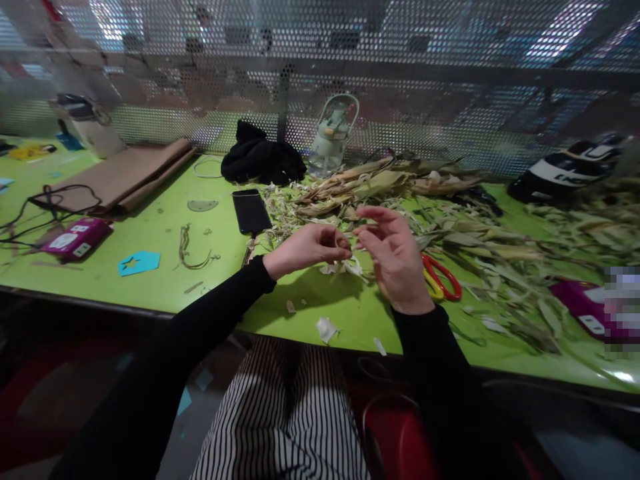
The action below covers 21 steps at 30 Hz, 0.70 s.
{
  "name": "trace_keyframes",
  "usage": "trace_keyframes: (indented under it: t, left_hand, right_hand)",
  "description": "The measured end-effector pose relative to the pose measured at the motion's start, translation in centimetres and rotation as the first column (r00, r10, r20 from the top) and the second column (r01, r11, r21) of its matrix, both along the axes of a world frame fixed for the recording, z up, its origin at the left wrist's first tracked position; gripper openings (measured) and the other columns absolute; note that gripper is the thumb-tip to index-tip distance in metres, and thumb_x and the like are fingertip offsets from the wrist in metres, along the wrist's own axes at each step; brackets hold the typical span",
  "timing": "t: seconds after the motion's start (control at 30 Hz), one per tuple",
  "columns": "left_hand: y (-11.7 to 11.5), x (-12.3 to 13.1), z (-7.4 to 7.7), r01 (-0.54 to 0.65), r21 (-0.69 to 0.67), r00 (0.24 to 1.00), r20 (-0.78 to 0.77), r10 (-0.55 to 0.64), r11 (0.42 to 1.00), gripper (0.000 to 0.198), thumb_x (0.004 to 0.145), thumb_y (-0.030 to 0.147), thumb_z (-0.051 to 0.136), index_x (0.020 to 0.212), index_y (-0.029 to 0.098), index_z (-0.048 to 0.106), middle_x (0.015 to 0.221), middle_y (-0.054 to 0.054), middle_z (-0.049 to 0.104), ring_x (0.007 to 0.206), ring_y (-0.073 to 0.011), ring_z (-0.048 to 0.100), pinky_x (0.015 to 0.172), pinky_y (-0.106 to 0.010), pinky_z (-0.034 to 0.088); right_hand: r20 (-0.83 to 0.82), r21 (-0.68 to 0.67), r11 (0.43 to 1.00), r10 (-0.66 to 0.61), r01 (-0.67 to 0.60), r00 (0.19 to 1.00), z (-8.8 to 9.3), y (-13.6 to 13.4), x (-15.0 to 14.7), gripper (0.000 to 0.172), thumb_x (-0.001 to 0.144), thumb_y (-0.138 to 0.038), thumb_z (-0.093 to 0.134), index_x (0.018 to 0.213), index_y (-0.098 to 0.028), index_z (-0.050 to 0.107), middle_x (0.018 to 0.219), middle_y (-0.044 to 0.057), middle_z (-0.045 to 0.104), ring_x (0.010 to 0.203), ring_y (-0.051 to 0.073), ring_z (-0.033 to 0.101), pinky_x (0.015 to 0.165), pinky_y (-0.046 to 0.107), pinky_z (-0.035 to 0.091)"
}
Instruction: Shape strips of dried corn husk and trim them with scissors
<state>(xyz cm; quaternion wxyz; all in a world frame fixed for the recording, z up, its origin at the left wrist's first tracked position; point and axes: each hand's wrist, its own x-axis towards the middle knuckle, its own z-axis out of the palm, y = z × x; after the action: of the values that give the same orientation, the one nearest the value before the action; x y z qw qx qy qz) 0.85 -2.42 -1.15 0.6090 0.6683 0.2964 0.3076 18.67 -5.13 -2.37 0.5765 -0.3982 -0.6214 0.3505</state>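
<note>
Dried husk [383, 185] lies in long leaves and loose shreds to the right of the phone [251, 212], with some scraps just beside it. Off the phone's lower right, the left hand [306, 248] has thumb and forefinger nearly together; the right hand [399, 257], farther right of the phone, curls its fingers to a narrow gap. Whether either pinches a thin strip, I cannot tell. The step looks like fine fingertip work on a small husk piece; the next move likely calls for a light, steady pinch.
</note>
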Motion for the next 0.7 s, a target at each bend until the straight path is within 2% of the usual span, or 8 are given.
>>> trace_keyframes:
  t: [0.07,0.17,0.3,0.43,0.57,0.7]
  left_hand:
    - [0.2,-0.3,0.2,-0.04,0.025,0.998,0.051,0.038,0.999,0.019,0.082,0.025,0.072,0.083,0.013,0.057,0.073,0.003,0.058,0.065,-0.0057,0.051,0.066,-0.025,0.04]
    - [0.4,-0.7,0.7,-0.086,0.053,0.989,0.122,0.079,0.995,0.02,0.082,0.026,0.072,0.083,0.013,0.057,0.074,0.003,0.057,0.067,-0.0064,0.051,0.067,-0.025,0.04]
    - [0.5,-1.0,0.9,-0.115,0.054,0.985,0.137,0.107,0.992,0.023,0.08,0.028,0.075,0.084,0.013,0.058,0.073,0.003,0.058,0.066,-0.0069,0.051,0.067,-0.026,0.04]
    - [0.6,-1.2,0.9,-0.092,0.006,0.986,0.138,0.091,0.996,0.023,0.079,0.027,0.076,0.08,0.014,0.057,0.073,0.003,0.057,0.066,-0.0061,0.051,0.066,-0.025,0.039]
    - [0.6,-1.4,1.2,-0.063,-0.07,0.989,0.128,0.072,0.996,0.018,0.08,0.022,0.074,0.079,0.012,0.058,0.073,0.003,0.059,0.063,-0.0053,0.051,0.063,-0.024,0.037]
    - [0.6,-1.6,1.6,-0.079,-0.184,0.986,0.133,0.104,0.98,0.016,0.081,0.016,0.072,0.078,0.013,0.057,0.071,0.004,0.058,0.061,-0.0034,0.05,0.064,-0.022,0.039]
  right_hand:
    - [0.134,0.033,0.999,-0.031,0.026,0.991,0.0,0.0,0.2,0.03,0.087,-0.031,0.07,0.116,-0.029,0.066,0.124,0.003,0.067,0.103,0.02,0.064,0.089,0.037,0.054]
    - [0.315,-0.014,0.999,0.034,-0.031,0.949,-0.2,0.3,0.5,0.023,0.091,-0.034,0.065,0.111,-0.025,0.068,0.113,0.006,0.071,0.103,0.023,0.064,0.093,0.043,0.051]
    - [0.345,0.024,0.999,0.017,-0.028,0.938,-0.6,0.8,0.7,0.021,0.088,-0.04,0.069,0.102,-0.024,0.067,0.105,0.005,0.072,0.099,0.024,0.065,0.092,0.043,0.049]
    - [0.404,0.052,0.998,0.012,-0.037,0.915,-0.3,0.5,0.5,0.018,0.088,-0.038,0.069,0.096,-0.023,0.066,0.1,0.004,0.071,0.094,0.023,0.065,0.089,0.04,0.049]
    - [0.532,0.232,0.972,-0.145,0.021,0.834,0.0,-0.1,0.2,0.009,0.089,-0.032,0.066,0.089,-0.023,0.063,0.093,0.004,0.07,0.09,0.023,0.063,0.084,0.04,0.047]
    - [0.616,0.476,0.88,-0.341,0.01,0.71,-0.3,-0.3,-0.1,0.004,0.091,-0.025,0.061,0.088,-0.023,0.06,0.088,0.004,0.07,0.089,0.025,0.061,0.083,0.04,0.042]
